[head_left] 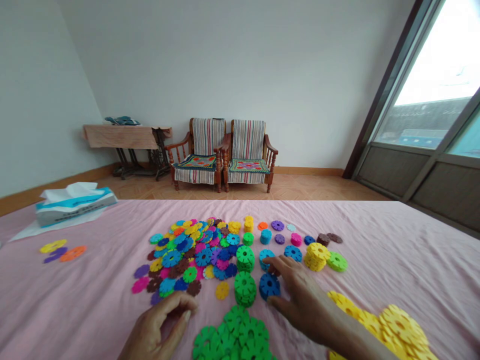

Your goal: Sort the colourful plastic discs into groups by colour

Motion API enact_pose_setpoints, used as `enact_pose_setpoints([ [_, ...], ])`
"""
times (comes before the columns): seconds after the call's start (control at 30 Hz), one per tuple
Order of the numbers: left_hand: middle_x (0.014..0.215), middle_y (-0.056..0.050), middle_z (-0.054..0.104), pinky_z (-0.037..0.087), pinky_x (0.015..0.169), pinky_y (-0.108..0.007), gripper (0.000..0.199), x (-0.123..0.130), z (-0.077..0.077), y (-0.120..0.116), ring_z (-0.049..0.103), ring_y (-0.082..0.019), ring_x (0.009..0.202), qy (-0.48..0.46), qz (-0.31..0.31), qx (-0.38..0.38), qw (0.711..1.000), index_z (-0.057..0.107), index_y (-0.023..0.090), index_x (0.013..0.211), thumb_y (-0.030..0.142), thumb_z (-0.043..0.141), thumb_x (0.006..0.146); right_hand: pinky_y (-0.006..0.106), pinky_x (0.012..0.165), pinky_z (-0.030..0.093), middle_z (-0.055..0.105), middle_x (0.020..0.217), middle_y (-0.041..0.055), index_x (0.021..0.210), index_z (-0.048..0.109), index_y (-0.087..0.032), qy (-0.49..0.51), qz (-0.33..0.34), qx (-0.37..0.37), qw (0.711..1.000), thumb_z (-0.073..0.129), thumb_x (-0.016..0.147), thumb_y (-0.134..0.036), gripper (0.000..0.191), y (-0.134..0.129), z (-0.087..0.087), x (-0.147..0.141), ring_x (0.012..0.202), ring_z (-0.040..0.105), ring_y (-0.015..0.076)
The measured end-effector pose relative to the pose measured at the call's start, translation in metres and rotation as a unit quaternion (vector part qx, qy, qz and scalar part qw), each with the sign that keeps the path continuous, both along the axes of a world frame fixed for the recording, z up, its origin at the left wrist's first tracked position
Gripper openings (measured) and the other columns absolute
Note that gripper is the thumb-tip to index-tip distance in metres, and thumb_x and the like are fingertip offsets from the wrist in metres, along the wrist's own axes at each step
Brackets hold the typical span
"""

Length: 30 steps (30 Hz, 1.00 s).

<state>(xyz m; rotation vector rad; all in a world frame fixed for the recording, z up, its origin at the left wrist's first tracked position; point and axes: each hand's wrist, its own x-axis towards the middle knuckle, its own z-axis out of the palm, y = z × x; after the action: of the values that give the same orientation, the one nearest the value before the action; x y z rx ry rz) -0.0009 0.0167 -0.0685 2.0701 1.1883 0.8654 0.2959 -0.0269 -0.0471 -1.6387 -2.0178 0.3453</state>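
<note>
My right hand [298, 295] reaches over the sorted stacks with its thumb and fingers apart. Its thumb is by the near edge of a dark blue stack of notched plastic discs [269, 286], and its fingertips are at a light blue stack [265, 257]. My left hand [159, 325] rests in front of a mixed pile of discs [191, 250]. Its fingers are loosely curved, with a gap to the thumb and nothing visible in them. Between the hands stand green stacks [245, 285], and a heap of loose green discs [234, 337] lies nearest me.
Yellow discs [401, 327] are heaped at the near right. Beyond my right hand are a yellow stack [317, 256] and a lime green one [337, 261]. A tissue box [77, 204] and several loose discs [73, 253] lie on the left of the pink cloth [375, 240].
</note>
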Motion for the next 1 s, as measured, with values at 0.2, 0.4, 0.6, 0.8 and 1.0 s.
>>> enact_pose_setpoints([
  [0.2, 0.076, 0.001, 0.071, 0.051, 0.072, -0.015, 0.014, 0.0, 0.0, 0.0, 0.069, -0.016, 0.081, 0.006, 0.0, -0.009, 1.0, 0.064, 0.023, 0.078, 0.03, 0.053, 0.083, 0.037, 0.089, 0.043, 0.06, 0.113, 0.0069, 0.125, 0.049, -0.022, 0.009, -0.023, 0.034, 0.999, 0.062, 0.078, -0.024, 0.049, 0.002, 0.019, 0.012, 0.103, 0.056, 0.0221],
  [0.4, 0.075, 0.0, 0.071, 0.051, 0.07, -0.015, 0.014, 0.004, 0.005, 0.0, 0.069, -0.016, 0.077, 0.002, 0.002, -0.007, 1.0, 0.065, 0.022, 0.078, 0.029, 0.053, 0.082, 0.039, 0.081, 0.042, 0.066, 0.099, 0.007, 0.107, 0.06, -0.02, -0.059, -0.133, 0.099, 0.984, 0.054, 0.084, -0.028, 0.024, 0.023, 0.043, 0.047, 0.091, 0.059, 0.0235],
  [0.6, 0.071, 0.001, 0.07, 0.051, 0.067, -0.014, 0.013, 0.006, 0.008, -0.002, 0.069, -0.015, 0.072, 0.0, 0.007, 0.004, 1.0, 0.064, 0.022, 0.075, 0.027, 0.053, 0.08, 0.047, 0.084, 0.035, 0.069, 0.102, 0.0098, 0.104, 0.065, -0.018, -0.113, -0.126, 0.071, 0.983, 0.064, 0.076, -0.026, 0.029, 0.03, 0.026, 0.054, 0.096, 0.057, 0.0314],
  [0.8, 0.074, 0.0, 0.071, 0.052, 0.07, -0.015, 0.014, 0.004, 0.004, 0.0, 0.069, -0.016, 0.08, 0.006, 0.007, 0.007, 1.0, 0.064, 0.022, 0.076, 0.028, 0.052, 0.081, 0.045, 0.086, 0.034, 0.069, 0.101, 0.0092, 0.108, 0.062, -0.017, -0.122, -0.123, 0.064, 0.983, 0.063, 0.076, -0.026, 0.033, 0.031, 0.016, 0.055, 0.096, 0.058, 0.0289],
  [1.0, 0.074, 0.0, 0.071, 0.052, 0.07, -0.016, 0.014, 0.002, 0.001, 0.001, 0.069, -0.016, 0.076, 0.008, 0.005, 0.008, 1.0, 0.065, 0.022, 0.077, 0.028, 0.053, 0.081, 0.043, 0.087, 0.033, 0.068, 0.102, 0.0073, 0.115, 0.057, -0.019, -0.113, -0.124, 0.064, 0.984, 0.063, 0.074, -0.025, 0.042, 0.031, 0.014, 0.055, 0.097, 0.057, 0.0279],
])
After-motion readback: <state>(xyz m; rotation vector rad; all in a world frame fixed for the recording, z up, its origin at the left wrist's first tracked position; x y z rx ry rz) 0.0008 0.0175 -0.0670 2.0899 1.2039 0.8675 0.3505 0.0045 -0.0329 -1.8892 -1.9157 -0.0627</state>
